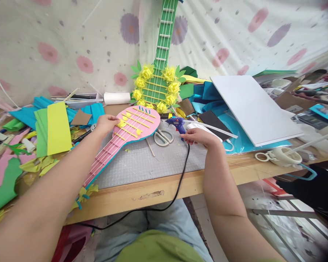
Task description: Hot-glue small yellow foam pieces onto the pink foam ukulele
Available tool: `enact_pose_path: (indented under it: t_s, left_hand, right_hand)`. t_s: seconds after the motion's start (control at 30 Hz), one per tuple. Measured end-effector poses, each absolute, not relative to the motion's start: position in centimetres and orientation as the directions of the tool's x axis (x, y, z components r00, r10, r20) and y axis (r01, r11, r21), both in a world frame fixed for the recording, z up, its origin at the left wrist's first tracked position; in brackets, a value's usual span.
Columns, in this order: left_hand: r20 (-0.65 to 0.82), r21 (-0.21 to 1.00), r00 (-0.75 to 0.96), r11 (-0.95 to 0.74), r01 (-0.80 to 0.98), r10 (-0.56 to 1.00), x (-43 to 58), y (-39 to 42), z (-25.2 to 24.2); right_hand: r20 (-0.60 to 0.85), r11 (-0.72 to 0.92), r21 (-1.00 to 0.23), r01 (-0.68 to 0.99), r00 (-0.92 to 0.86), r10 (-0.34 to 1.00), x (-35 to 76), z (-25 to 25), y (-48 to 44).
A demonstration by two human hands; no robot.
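A pink paper-craft guitar (153, 122) with white strings, yellow strips and small yellow pieces lies slanted on the grey cutting mat (164, 163). My left hand (108, 124) is at the left edge of its body, fingertips pinched on a yellow paper piece (122, 123) that rests against the pink surface. To the right, my right hand (198, 137) has its fingers closed on the lower handle of a blue hot glue gun (177, 123), whose nozzle points left. A glue stick (215, 128) and black cord (183, 171) run from the gun. Between the hands lie grey-handled scissors (164, 138).
A green guitar (161, 54) with yellow paper flowers stands against the sheeted wall. Coloured paper (59, 127) and scraps crowd the left. A white board (255, 109) and a cream cup-shaped holder (285, 156) are at right. The cord hangs over the table's front edge (150, 193).
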State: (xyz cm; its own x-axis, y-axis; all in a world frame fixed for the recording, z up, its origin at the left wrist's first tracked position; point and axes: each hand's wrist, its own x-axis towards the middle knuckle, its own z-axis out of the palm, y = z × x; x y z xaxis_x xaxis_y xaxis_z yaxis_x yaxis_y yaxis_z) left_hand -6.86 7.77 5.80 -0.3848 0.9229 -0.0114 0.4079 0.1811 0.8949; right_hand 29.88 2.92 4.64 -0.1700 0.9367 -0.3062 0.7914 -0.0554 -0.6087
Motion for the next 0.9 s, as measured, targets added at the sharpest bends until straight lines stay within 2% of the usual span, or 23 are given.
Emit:
enact_pose_path:
  t_s: [0.1, 0.2, 0.5, 0.7, 0.9]
  left_hand:
    - [0.008, 0.883, -0.385, 0.174, 0.436, 0.923, -6.8, 7.8, 5.8]
    - [0.009, 0.874, -0.369, 0.172, 0.454, 0.929, -6.9, 7.9, 5.8]
    - [0.032, 0.845, -0.289, 0.128, 0.518, 0.957, -7.4, 8.1, 5.8]
    - [0.047, 0.837, -0.271, 0.111, 0.537, 0.961, -7.8, 8.2, 5.2]
    - [0.044, 0.853, -0.281, 0.110, 0.510, 0.959, -7.6, 8.1, 5.3]
  right_hand:
    - [-0.130, -0.047, -0.532, 0.845, -0.027, 0.991, 29.9, 4.5, 3.0]
    - [-0.020, -0.062, -0.575, 0.816, 0.062, 0.998, 29.1, 4.4, 3.2]
    - [-0.012, -0.068, -0.666, 0.743, 0.081, 0.997, 27.3, 2.8, 4.3]
    - [0.014, -0.138, -0.642, 0.754, 0.192, 0.981, 25.9, 1.9, 5.1]
    - [0.006, -0.159, -0.641, 0.751, 0.212, 0.977, 25.4, 1.3, 5.5]
